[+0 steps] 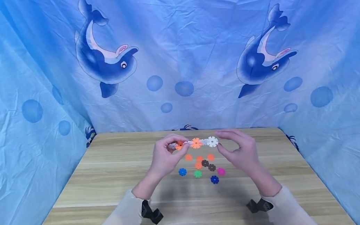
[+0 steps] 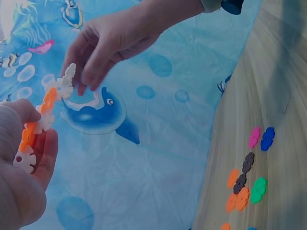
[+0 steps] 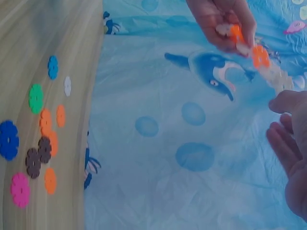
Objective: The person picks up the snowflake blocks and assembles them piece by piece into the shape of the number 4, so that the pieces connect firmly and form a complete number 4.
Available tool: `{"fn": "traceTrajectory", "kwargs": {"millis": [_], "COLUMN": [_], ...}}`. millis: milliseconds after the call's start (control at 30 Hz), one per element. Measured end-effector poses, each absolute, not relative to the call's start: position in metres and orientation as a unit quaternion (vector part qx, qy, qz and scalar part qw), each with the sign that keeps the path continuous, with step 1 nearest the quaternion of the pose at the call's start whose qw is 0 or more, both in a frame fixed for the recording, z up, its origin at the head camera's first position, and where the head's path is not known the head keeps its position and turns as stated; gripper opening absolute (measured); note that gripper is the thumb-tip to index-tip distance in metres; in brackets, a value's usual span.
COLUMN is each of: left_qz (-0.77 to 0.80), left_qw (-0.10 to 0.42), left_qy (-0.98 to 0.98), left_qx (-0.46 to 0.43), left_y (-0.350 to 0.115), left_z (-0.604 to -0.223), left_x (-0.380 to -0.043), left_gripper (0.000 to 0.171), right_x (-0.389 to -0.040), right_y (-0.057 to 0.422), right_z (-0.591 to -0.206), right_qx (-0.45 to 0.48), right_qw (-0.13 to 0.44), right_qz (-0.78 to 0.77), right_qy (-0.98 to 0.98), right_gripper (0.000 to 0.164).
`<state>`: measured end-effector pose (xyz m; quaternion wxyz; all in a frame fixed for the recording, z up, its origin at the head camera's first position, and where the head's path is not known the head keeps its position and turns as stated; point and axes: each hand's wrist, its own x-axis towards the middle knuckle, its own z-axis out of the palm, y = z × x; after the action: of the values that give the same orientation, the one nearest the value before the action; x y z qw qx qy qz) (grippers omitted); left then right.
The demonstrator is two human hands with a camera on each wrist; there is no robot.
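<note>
A chain of white and orange notched snowflake discs (image 1: 196, 143) is held up above the table, linked edge to edge. My left hand (image 1: 168, 155) grips its left part between thumb and fingers, covering some of the discs. At the chain's right end a white disc (image 1: 212, 141) faces the head camera. Close by it is my right hand (image 1: 241, 150), thumb and forefinger spread apart at the disc's edge; whether they touch it is hard to tell. The left wrist view shows the right hand (image 2: 115, 45) just behind the white end of the chain.
On the wooden table (image 1: 110, 187) below lie loose discs: several orange ones (image 1: 188, 157), two dark brown (image 1: 211, 167), a green (image 1: 198, 174), a pink (image 1: 221, 171), a light blue (image 1: 182, 172), a dark blue (image 1: 214, 179) and a white one (image 3: 67, 86). A dolphin-printed curtain (image 1: 188, 56) surrounds the table.
</note>
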<state>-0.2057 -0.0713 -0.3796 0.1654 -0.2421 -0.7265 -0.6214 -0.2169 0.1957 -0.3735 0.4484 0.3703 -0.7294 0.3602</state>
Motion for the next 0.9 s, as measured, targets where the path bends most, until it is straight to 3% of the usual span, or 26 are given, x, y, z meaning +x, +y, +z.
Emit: {"fn": "traceTrajectory", "kwargs": {"millis": [167, 533, 733, 900], "left_qz": [-0.618, -0.616, -0.611, -0.612], "left_qw": [0.167, 0.174, 0.178, 0.184], "left_qy": [-0.730, -0.726, -0.730, -0.727], "left_qx": [-0.240, -0.250, -0.248, -0.253], "left_y": [-0.076, -0.078, -0.079, -0.080], "left_z": [-0.377, -0.378, -0.379, -0.380], "left_x": [-0.207, -0.206, -0.205, -0.205], "left_gripper": [0.007, 0.007, 0.006, 0.007], "right_x": [-0.227, -0.260, -0.274, -0.283], "right_y": [0.207, 0.224, 0.221, 0.215], "right_z": [-0.378, -0.418, -0.448, -0.473], "right_qx": [0.319, 0.188, 0.158, 0.177], "right_qw": [0.365, 0.161, 0.050, -0.003], "right_qz": [0.394, 0.353, 0.343, 0.319], "right_qy": [-0.781, -0.902, -0.925, -0.931], "right_gripper": [0.038, 0.024, 0.027, 0.023]}}
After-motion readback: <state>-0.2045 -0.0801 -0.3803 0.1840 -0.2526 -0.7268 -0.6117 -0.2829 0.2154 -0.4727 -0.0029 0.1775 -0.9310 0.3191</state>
